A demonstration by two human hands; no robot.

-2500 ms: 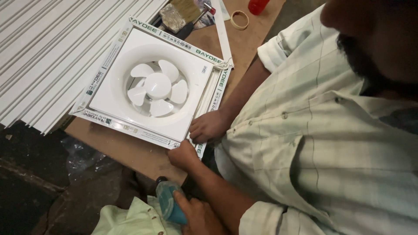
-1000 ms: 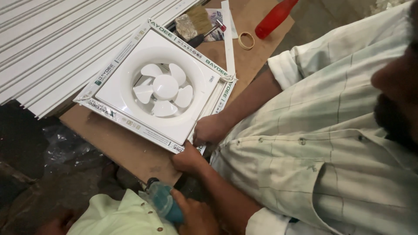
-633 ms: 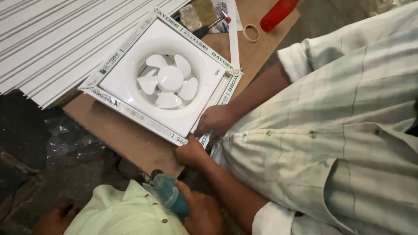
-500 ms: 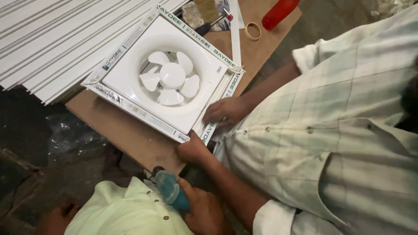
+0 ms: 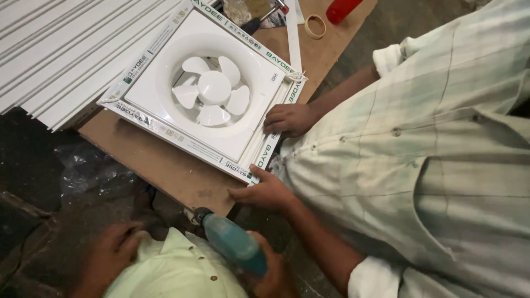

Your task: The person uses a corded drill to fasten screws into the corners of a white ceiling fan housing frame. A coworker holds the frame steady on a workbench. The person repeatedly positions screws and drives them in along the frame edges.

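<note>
Co-worker: a person in a pale checked shirt (image 5: 430,165) filled the view from 1 to 5 o'clock, leaning over the table.
Panels: a stack of white ribbed panels (image 5: 55,49) lay at 10 o'clock, its edge just beside the fan.
Table: a brown board table (image 5: 165,171) carried the fan, with its near corner pointing to 6 o'clock.
Fan: a white square exhaust fan (image 5: 215,88) lay flat on the table near the centre, blades up, edged with printed white strips.
Drill: a blue power drill (image 5: 232,243) sat at 6 o'clock, just off the table's near corner, with its tip aimed toward 10 o'clock.
Co-worker's hands: one hand (image 5: 290,118) pressed on the fan's 3 o'clock edge, and the other hand (image 5: 265,190) held its 5 o'clock corner.
Right hand: the wearer's right hand (image 5: 270,273) was wrapped around the drill's rear.
Left hand: the wearer's left hand (image 5: 113,251) lay at 7 o'clock, well apart from the drill. Its grip could not be told.
Red object: a red item (image 5: 342,8) lay at 12 o'clock.
Ring: a small tan ring (image 5: 315,26) lay just beside it.
</note>
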